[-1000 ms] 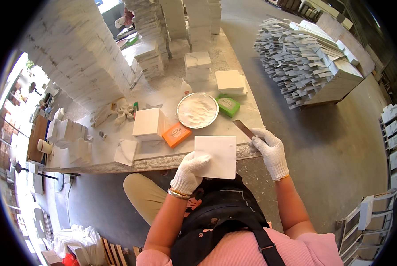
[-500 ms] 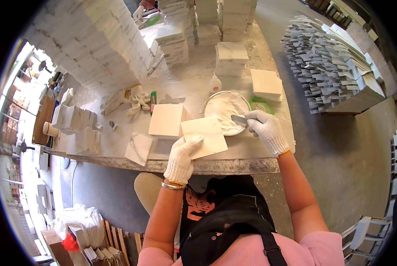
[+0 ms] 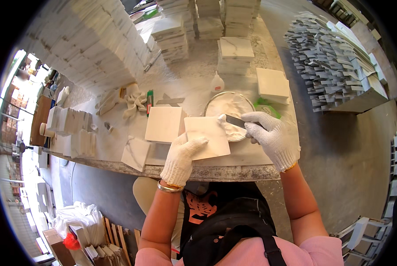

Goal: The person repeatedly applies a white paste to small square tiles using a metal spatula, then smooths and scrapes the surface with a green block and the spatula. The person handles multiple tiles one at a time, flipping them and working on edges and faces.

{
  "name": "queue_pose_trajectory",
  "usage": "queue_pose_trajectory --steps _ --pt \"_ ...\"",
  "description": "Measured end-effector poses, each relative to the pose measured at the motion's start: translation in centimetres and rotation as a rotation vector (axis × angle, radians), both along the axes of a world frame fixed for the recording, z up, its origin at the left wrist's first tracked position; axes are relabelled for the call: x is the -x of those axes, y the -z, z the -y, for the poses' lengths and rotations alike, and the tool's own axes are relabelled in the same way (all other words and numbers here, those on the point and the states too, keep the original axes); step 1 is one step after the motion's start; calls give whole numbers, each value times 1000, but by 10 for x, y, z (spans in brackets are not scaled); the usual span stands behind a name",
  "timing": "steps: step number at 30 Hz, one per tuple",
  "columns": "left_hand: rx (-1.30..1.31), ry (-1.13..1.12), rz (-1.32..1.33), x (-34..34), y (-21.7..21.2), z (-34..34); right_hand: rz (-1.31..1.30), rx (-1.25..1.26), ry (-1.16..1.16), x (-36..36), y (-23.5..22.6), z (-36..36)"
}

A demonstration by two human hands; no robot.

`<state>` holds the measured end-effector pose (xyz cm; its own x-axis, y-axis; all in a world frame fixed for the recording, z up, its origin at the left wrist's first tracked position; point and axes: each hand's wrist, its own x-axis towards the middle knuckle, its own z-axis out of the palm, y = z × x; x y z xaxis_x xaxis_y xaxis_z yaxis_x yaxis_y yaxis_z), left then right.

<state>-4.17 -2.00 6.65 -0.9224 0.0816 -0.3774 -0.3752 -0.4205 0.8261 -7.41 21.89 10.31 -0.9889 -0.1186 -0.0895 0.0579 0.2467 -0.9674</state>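
Observation:
My left hand [image 3: 181, 156], in a white knitted glove, grips a square white marble tile [image 3: 209, 141] by its near left part, thumb on top. In my gloved right hand [image 3: 269, 138] is a putty knife [image 3: 235, 121], its blade pointing left. A dab of white paste [image 3: 222, 118] sits on the blade tip, at the tile's far right corner; whether it touches the tile I cannot tell. Beneath the blade, a round pan [image 3: 230, 92] holds more white paste. Left of the held tile lies a short stack of tiles [image 3: 164, 125].
A small white bottle [image 3: 217, 84] stands behind the pan, a green packet [image 3: 268, 107] beside it. Loose gloves [image 3: 134, 101], a green-handled tool [image 3: 150, 103] and a single tile [image 3: 135, 153] lie left. Tall tile stacks [image 3: 96, 44] rise at the back; grey strips [image 3: 322, 62] are piled right.
The putty knife has come up out of the paste and moved left to the tile's corner, with a dab on its tip. A person's gloved hand at the far back has left the view.

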Motion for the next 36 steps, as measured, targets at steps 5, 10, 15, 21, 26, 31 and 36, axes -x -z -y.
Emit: queue_pose_trajectory --steps 5,10,15,21,26,31,36 --pt "58 40 -57 2 -8 -5 -222 -228 39 -3 6 -6" --pt "478 93 -200 6 -20 -12 -284 -235 127 -15 19 -29" --pt "1146 -81 -754 9 -28 -29 -89 -149 329 -44 33 -54" --pt "345 168 -226 -4 -31 -51 -35 -187 458 -87 54 -118" --pt "-117 407 66 -16 -5 -102 -19 -160 495 -122 46 -164" --pt "-45 653 90 -3 33 -148 175 49 594 -147 45 -185" --pt "199 799 -34 21 41 -167 164 128 584 -155 61 -194"
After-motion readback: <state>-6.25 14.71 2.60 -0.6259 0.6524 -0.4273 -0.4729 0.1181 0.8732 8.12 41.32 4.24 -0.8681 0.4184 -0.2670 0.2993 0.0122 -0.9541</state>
